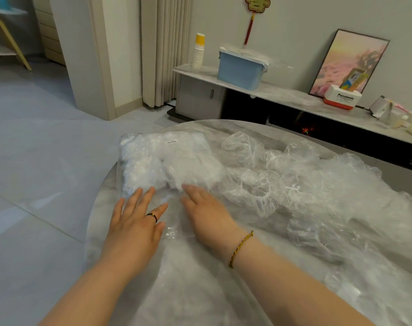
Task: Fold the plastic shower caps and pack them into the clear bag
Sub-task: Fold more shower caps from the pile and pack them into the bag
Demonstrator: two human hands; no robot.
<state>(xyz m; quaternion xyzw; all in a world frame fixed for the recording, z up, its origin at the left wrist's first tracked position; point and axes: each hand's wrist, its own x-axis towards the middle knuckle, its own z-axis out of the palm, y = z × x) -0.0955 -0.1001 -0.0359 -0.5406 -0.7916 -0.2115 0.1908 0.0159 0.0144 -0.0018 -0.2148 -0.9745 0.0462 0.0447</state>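
A clear bag [167, 158] stuffed with white folded shower caps lies at the far left of the round marble table [200, 290]; a small white label sits on its top. Its near, flat end stretches toward me. My left hand [136, 222], wearing a dark ring, lies flat with straight spread fingers on that flat end. My right hand [205, 210], with a braided bracelet at the wrist, presses flat beside it, fingertips touching the bulging part of the bag. A heap of loose crumpled shower caps [306, 184] covers the table's right half.
The table edge curves just left of my left hand, with grey tiled floor beyond. Behind the table runs a low cabinet carrying a blue box [240, 69], stacked paper cups [198, 51], a white Panasonic box [342, 97] and a leaning picture [350, 62].
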